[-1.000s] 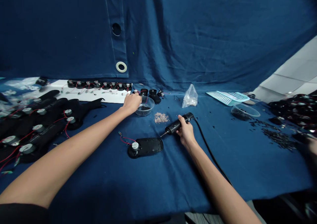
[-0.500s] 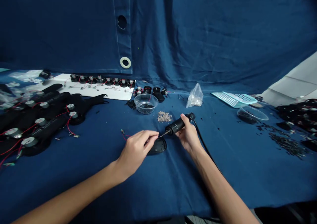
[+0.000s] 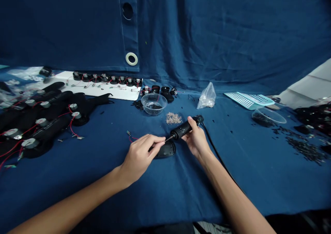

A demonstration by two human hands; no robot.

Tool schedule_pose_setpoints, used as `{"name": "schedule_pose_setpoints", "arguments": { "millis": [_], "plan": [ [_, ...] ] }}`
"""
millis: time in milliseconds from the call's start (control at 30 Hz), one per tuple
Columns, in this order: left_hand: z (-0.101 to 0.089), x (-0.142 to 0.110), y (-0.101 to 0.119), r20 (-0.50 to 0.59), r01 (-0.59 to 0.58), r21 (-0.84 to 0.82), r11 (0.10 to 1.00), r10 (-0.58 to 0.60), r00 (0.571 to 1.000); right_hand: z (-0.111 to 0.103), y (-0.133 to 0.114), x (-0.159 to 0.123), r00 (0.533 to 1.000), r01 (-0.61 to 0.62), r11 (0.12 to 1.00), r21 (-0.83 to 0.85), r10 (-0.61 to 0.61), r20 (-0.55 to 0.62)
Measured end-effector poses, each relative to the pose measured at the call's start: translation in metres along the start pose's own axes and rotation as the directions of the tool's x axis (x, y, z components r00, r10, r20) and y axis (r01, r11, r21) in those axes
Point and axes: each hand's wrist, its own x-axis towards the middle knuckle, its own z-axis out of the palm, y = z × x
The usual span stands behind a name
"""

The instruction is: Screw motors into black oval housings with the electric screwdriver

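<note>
Blue cloth (image 3: 248, 182) beneath both hands: right hand (image 3: 196, 139) gripping corded tool (image 3: 184, 128), tip just beside left hand (image 3: 139, 156), half-closed over black pad (image 3: 167, 150), hold impossible to tell.

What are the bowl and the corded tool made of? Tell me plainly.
The bowl looks like clear plastic, possibly glass: glossy, with its contents showing through. The corded tool in the right hand seems matte black plastic, with a thin, shiny metal tip.
</note>
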Motion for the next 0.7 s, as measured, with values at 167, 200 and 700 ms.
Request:
{"name": "schedule_pose_setpoints", "arguments": {
  "millis": [167,200,700],
  "plan": [
    [0.0009,-0.0009,-0.0017,0.031,0.021,0.004,1.000,-0.021,0.999,-0.0009,0.0007,-0.0006,1.000,0.000,1.000,0.000,0.000,0.002],
    [0.0010,-0.0006,-0.0016,0.034,0.023,0.003,1.000,-0.023,0.999,-0.0006,0.0007,-0.0009,1.000,0.000,1.000,-0.001,0.000,0.004],
    [-0.0023,0.0020,-0.0012,0.003,-0.089,0.211,0.973,0.091,0.996,0.0048,0.0053,-0.0025,1.000,0.008,1.000,0.021,-0.008,-0.005]
  ]
}}
